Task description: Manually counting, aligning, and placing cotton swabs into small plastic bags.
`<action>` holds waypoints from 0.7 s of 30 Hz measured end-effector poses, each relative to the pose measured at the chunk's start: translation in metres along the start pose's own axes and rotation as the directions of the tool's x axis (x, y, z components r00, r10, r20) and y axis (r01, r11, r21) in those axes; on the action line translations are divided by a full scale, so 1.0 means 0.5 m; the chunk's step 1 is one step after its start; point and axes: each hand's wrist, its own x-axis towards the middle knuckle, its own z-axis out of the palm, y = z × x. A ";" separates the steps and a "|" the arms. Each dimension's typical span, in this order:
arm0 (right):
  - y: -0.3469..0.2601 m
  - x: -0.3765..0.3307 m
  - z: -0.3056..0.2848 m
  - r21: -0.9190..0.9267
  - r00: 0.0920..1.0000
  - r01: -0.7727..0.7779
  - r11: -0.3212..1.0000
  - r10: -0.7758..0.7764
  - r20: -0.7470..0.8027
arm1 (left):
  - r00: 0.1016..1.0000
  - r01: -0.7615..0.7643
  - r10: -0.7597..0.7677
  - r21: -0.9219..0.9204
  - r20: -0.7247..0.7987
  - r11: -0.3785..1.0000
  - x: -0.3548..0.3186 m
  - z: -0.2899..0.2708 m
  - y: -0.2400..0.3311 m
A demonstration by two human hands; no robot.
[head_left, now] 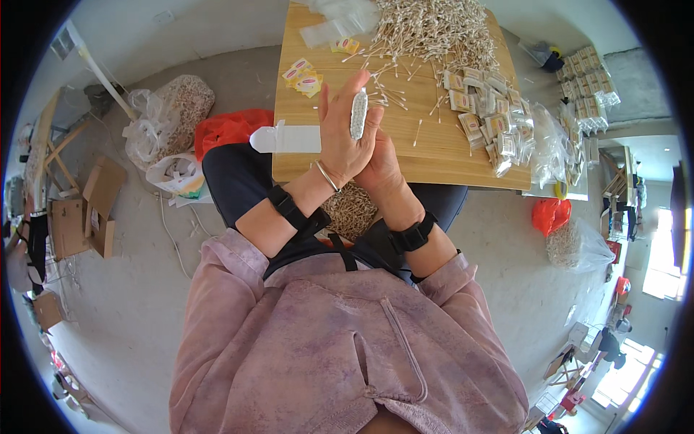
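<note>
Grey concrete floor fills most of the frame, and a light wooden table (434,148) stands in the upper middle. On the table top lies a big heap of cotton swabs (426,32), and to its right a row of filled small packets (495,119). Some yellow paper labels (303,76) lie near the table's left side, and clear empty bags (340,22) are at the top edge.

Just in front of the table, at the frame's centre, the left hand (343,137) is raised with the palm open and the fingers straight. It presses a narrow bundle of swabs (358,112) against the right hand (382,170), which is mostly hidden behind it, so I cannot tell its grip. Both wrists wear black bands.

A white plastic piece (285,139) sticks out to the left of the hands.
</note>
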 end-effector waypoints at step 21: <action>0.014 0.009 0.004 -0.058 0.995 0.076 0.995 -0.079 -0.057 | 0.996 -0.016 0.016 -0.004 -0.087 1.000 0.006 -0.006 0.007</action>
